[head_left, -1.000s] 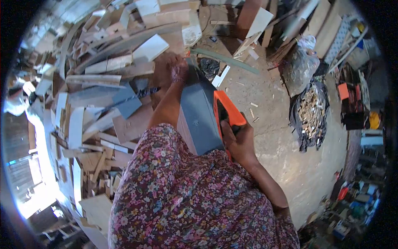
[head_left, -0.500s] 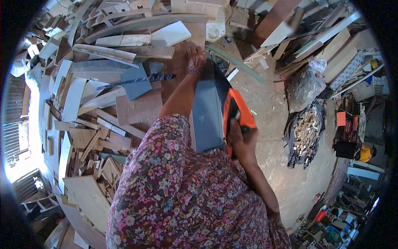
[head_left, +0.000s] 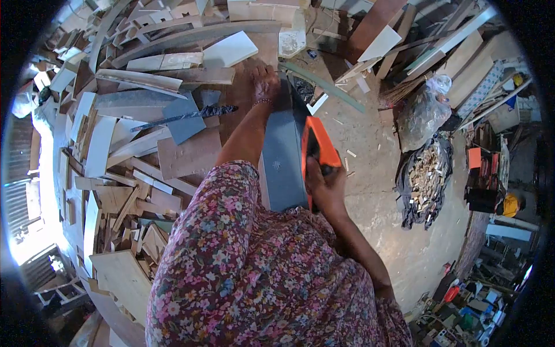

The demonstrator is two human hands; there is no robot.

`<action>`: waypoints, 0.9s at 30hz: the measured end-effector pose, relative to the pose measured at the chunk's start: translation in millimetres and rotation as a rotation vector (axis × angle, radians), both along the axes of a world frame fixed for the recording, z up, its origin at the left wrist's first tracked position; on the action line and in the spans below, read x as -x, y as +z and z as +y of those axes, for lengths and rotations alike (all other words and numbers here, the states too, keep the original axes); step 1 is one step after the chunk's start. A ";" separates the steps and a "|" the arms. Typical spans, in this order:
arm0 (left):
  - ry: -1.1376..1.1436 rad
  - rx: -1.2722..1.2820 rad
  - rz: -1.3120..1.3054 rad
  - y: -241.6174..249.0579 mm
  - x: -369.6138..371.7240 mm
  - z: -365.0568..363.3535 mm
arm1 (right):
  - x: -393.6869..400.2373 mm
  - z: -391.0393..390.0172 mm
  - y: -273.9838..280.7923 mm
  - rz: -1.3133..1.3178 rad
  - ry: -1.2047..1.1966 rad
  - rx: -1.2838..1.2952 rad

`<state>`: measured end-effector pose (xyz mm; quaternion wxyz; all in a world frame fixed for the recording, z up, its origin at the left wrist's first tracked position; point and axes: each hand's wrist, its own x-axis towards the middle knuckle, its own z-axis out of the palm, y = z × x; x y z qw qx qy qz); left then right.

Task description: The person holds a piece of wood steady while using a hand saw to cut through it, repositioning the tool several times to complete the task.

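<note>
A handsaw with an orange and black handle (head_left: 322, 147) is gripped in my right hand (head_left: 327, 186), its fingers wrapped around the grip. Its dark blade (head_left: 298, 104) reaches forward along the right edge of a long blue-grey board (head_left: 283, 165). Whether the teeth are in the wood, I cannot see. My left hand (head_left: 265, 85) lies on the far end of the board, fingers apart and resting towards the brown surface beside it. The near end of the board meets my floral clothing.
Left of the board lie a blue-grey offcut (head_left: 184, 118), a dark wrapped strip (head_left: 218, 110) and piles of wood scraps (head_left: 130, 199). On the floor to the right are a cloth heaped with wood chips (head_left: 426, 176), a clear plastic bag (head_left: 425, 118) and leaning planks (head_left: 378, 32).
My right hand and the saw have moved slightly forward and left along the board's edge. My left hand stays on the board while the whole view shifts a little.
</note>
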<state>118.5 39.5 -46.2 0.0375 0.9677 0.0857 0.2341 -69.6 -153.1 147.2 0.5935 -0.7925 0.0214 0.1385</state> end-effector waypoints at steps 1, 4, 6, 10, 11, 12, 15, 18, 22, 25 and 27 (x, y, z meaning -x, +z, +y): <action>-0.010 0.034 0.030 14.9 0.7 -3.2 | -12.2 4.2 -7.2 -0.065 0.036 0.038; 0.008 0.023 -0.047 -11.7 -14.0 6.6 | -48.9 3.9 -27.0 -0.049 0.001 -0.106; 0.027 0.085 0.018 -3.5 -6.4 2.2 | -39.0 -2.1 -20.6 0.066 0.025 -0.077; 0.120 0.042 0.032 15.1 -4.0 -2.4 | 5.8 -14.0 -0.2 -0.048 0.001 -0.095; 0.123 0.042 0.037 9.5 -5.6 0.2 | 8.2 -19.9 4.7 0.016 -0.030 -0.131; 0.122 -0.007 0.024 -3.6 -12.3 2.5 | 9.6 -23.3 6.7 0.080 -0.065 -0.166; 0.052 -0.050 0.073 -47.0 -15.2 4.2 | -18.8 -8.6 -28.1 -0.048 -0.021 -0.110; 0.027 -0.025 -0.023 -42.0 -24.8 14.6 | -48.6 7.0 -32.7 -0.162 0.000 -0.014; 0.040 -0.189 0.185 -35.0 -27.0 22.2 | -17.4 -3.9 -25.1 -0.162 -0.015 -0.070; 0.159 -0.175 -0.105 -0.3 -8.8 5.7 | 2.6 -25.4 -18.2 -0.109 -0.018 -0.063; 0.135 -0.212 -0.069 -16.8 -16.9 12.2 | -1.4 -20.2 -12.0 -0.148 -0.006 -0.063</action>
